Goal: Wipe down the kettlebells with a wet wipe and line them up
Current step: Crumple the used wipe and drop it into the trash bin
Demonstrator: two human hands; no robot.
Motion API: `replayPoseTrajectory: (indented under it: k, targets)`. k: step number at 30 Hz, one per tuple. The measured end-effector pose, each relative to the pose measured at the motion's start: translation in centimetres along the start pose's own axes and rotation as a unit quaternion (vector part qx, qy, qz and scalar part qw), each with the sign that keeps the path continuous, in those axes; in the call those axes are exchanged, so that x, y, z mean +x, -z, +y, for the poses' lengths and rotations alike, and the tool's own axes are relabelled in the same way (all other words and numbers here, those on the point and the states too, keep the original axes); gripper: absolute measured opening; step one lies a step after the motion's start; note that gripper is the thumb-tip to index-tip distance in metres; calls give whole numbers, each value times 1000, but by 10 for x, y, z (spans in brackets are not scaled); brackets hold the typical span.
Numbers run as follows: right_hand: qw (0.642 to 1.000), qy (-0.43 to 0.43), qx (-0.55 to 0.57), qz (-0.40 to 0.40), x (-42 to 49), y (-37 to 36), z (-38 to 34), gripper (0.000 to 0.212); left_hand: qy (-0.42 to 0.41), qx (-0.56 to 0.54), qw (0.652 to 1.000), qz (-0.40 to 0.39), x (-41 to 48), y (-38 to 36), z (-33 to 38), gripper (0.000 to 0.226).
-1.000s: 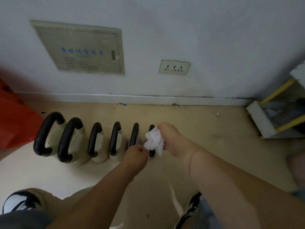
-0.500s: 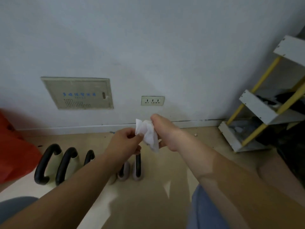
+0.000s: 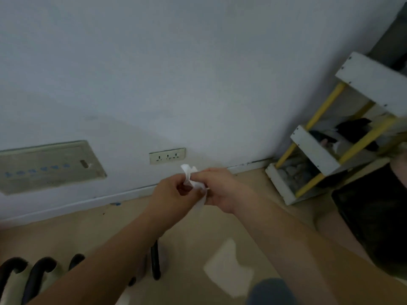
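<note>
A crumpled white wet wipe point(image 3: 192, 180) is held between both hands in front of the wall, well above the floor. My left hand point(image 3: 170, 194) pinches its left side, and my right hand point(image 3: 217, 190) grips its right side with curled fingers. The kettlebells point(image 3: 37, 275), pale bodies with black handles, stand in a row on the floor at the lower left, partly hidden by my left forearm. The rightmost black handle point(image 3: 155, 263) shows just right of that forearm.
A white and yellow shelf rack point(image 3: 317, 155) with items stands at the right against the wall. A dark object point(image 3: 374, 216) sits below it. A wall socket point(image 3: 167, 155) and a beige panel point(image 3: 47, 167) are on the wall.
The view has lifted from the kettlebell row toward the wall and swung right. Both hands rose with the wipe and came closer together around it.
</note>
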State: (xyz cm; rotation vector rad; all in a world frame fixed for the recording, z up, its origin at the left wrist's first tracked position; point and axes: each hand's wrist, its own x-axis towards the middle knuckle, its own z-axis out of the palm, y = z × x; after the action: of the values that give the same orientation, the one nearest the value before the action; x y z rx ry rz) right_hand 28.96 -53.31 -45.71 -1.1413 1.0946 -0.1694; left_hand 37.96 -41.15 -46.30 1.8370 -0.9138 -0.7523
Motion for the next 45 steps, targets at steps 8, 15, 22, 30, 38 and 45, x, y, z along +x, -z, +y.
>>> replayPoseTrajectory:
  k: [8,15,22,30,38,45]
  targets:
    - [992,-68,97,45,-151,98,-145,27,10,68,996,-61,5,-12,225,30]
    - [979,-102,99,144,-302,179,-199,40,12,67,975,-213,-48,-43,376,29]
    - [967,-74,164,178,-372,316,-199,27,41,36,964,-259,-75,-158,474,19]
    - [917,-42,293,266,-418,448,-186,34,38,-3,946,-322,-100,-282,562,15]
    - [832,-87,348,423,-384,568,-149,31,114,22,927,-357,-49,-396,568,17]
    - [824,-131,264,484,-326,675,-116,21,22,172,894,-414,1,-495,554,23]
